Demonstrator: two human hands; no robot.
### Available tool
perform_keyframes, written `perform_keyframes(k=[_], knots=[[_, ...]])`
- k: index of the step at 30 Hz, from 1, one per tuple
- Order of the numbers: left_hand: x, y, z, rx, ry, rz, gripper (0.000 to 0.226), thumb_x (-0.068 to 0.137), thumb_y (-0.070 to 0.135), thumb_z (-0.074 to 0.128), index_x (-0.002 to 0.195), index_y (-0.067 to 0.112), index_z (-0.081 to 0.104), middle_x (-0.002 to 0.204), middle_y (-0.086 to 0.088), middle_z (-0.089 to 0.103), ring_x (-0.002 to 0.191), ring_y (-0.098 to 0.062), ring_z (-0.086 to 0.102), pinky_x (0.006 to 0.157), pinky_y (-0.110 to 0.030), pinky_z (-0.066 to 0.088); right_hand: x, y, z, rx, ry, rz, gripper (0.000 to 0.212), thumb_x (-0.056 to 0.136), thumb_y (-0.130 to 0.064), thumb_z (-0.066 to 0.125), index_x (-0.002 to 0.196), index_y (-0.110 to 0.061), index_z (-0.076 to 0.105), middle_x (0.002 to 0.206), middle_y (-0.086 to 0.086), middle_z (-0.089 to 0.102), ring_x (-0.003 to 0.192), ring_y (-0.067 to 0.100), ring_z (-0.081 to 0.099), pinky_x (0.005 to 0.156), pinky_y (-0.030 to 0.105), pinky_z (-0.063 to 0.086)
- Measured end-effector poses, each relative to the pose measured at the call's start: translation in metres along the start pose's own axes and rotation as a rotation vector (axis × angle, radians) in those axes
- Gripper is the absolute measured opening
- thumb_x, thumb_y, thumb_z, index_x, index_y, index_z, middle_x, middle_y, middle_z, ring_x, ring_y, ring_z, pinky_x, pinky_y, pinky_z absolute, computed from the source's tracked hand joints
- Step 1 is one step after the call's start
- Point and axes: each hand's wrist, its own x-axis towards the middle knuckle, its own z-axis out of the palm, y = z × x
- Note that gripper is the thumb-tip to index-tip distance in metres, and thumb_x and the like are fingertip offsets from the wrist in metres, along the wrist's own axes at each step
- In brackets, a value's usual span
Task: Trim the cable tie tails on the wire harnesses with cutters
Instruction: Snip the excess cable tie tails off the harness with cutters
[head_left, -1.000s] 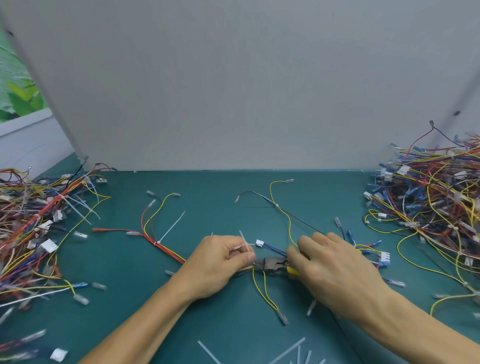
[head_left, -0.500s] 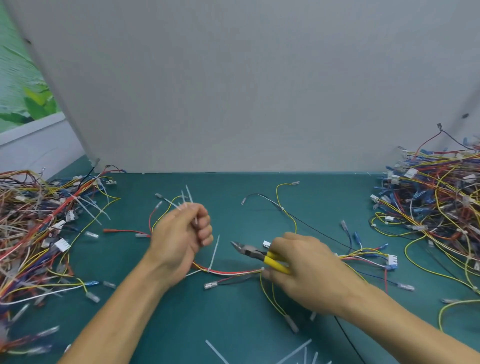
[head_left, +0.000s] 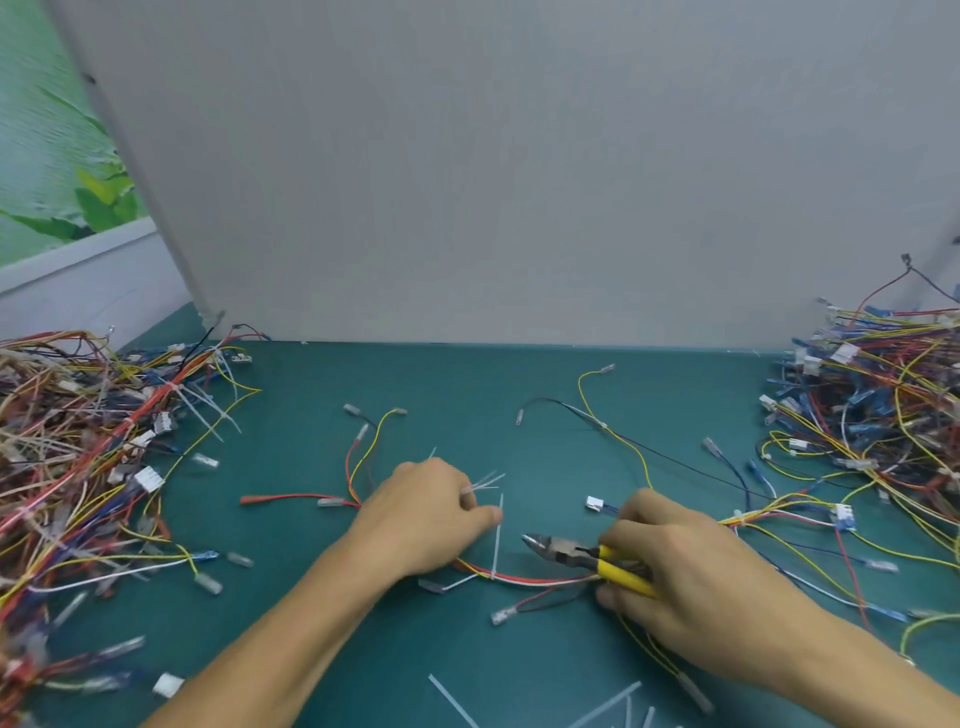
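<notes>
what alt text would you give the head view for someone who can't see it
A right hand holds yellow-handled cutters pointed at a white cable tie tail sticking out of a red harness, while the left hand pinches thin white strips. Tangled wire piles flank the green mat.

The green worktop (head_left: 467, 384) bears a harness heap (head_left: 78, 467) far left, another heap (head_left: 883, 415) far right, and cut tie tails (head_left: 452, 699) near.
</notes>
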Motion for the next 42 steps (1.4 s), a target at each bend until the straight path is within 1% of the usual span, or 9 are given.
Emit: perform_keyframes(k=[7, 10, 13, 16, 20, 24, 28, 37, 42], knots=[[0.009, 0.016, -0.003, 0.002, -0.075, -0.053, 0.047, 0.092, 0.047, 0.046, 0.080, 0.007, 0.067, 0.074, -0.010, 0.061, 0.083, -0.031, 0.060, 0.056, -0.031, 0.036, 0.015, -0.031, -0.014, -0.339, -0.165, 0.010, 0.017, 0.088, -0.028, 0.044, 0.096, -0.022, 0.058, 0.096, -0.001, 0.037, 0.072, 0.029, 0.043, 0.050, 0.030, 0.028], [0.008, 0.018, -0.001, -0.003, -0.128, -0.089, 0.049, 0.082, 0.053, 0.056, 0.064, 0.008, 0.057, 0.062, -0.005, 0.051, 0.066, -0.026, 0.054, 0.051, -0.028, 0.033, 0.012, -0.038, -0.005, -0.400, -0.187, 0.014, 0.014, 0.086, -0.024, 0.048, 0.095, -0.021, 0.057, 0.092, 0.002, 0.033, 0.068, 0.029, 0.035, 0.046, 0.030, 0.012], [0.005, 0.021, 0.001, 0.003, -0.178, -0.098, 0.049, 0.069, 0.057, 0.068, 0.056, 0.015, 0.046, 0.053, 0.002, 0.043, 0.053, -0.020, 0.042, 0.046, -0.026, 0.027, 0.001, -0.039, 0.002, -0.427, -0.124, -0.026, 0.024, 0.049, -0.031, 0.078, 0.064, -0.022, 0.061, 0.069, 0.001, 0.037, 0.049, 0.026, 0.033, 0.047, 0.028, -0.003], [0.001, 0.017, 0.003, -0.036, -0.223, -0.042, 0.035, 0.071, 0.044, 0.074, 0.062, 0.014, 0.059, 0.055, 0.003, 0.051, 0.055, -0.017, 0.046, 0.051, -0.025, 0.034, -0.006, -0.040, 0.009, -0.392, -0.056, -0.001, 0.038, 0.020, -0.025, 0.080, 0.046, -0.020, 0.053, 0.052, 0.001, 0.043, 0.037, 0.019, 0.026, 0.046, 0.027, -0.001], [-0.011, 0.006, 0.003, -0.174, -0.194, 0.053, 0.024, 0.081, 0.035, 0.068, 0.067, 0.017, 0.062, 0.056, 0.008, 0.051, 0.052, -0.006, 0.044, 0.054, -0.024, 0.037, -0.007, -0.040, 0.007, -0.432, -0.107, -0.053, 0.033, 0.031, -0.028, 0.081, 0.053, -0.021, 0.057, 0.059, 0.001, 0.040, 0.050, 0.022, 0.020, 0.045, 0.025, 0.007], [-0.025, -0.006, 0.009, -0.370, -0.115, 0.113, 0.020, 0.085, 0.031, 0.067, 0.069, 0.020, 0.063, 0.061, 0.004, 0.056, 0.057, -0.006, 0.046, 0.061, -0.026, 0.040, 0.000, -0.030, 0.001, -0.288, -0.209, 0.038, 0.016, 0.084, -0.027, 0.048, 0.095, -0.023, 0.058, 0.094, 0.001, 0.038, 0.076, 0.030, 0.042, 0.054, 0.031, 0.031], [-0.031, -0.012, 0.013, -0.499, -0.081, 0.139, 0.014, 0.086, 0.027, 0.068, 0.075, 0.019, 0.067, 0.074, -0.012, 0.067, 0.063, -0.010, 0.050, 0.066, -0.028, 0.043, 0.005, -0.032, -0.013, -0.223, -0.214, 0.048, 0.007, 0.083, -0.029, 0.046, 0.083, -0.025, 0.051, 0.091, -0.001, 0.040, 0.077, 0.028, 0.045, 0.053, 0.026, 0.029], [-0.034, -0.015, 0.012, -0.588, -0.090, 0.138, 0.014, 0.086, 0.024, 0.069, 0.072, 0.020, 0.068, 0.060, 0.009, 0.058, 0.059, -0.006, 0.047, 0.063, -0.023, 0.040, 0.023, -0.041, -0.020, -0.318, -0.273, 0.039, 0.008, 0.081, -0.026, 0.047, 0.078, -0.021, 0.051, 0.086, -0.002, 0.039, 0.073, 0.028, 0.046, 0.046, 0.028, 0.022], [-0.033, -0.015, 0.011, -0.593, -0.088, 0.133, 0.013, 0.086, 0.025, 0.069, 0.074, 0.020, 0.069, 0.069, -0.009, 0.065, 0.063, -0.008, 0.050, 0.065, -0.026, 0.042, 0.026, -0.041, -0.020, -0.310, -0.293, 0.033, 0.008, 0.080, -0.024, 0.048, 0.074, -0.020, 0.051, 0.087, -0.002, 0.042, 0.071, 0.027, 0.046, 0.045, 0.028, 0.022]])
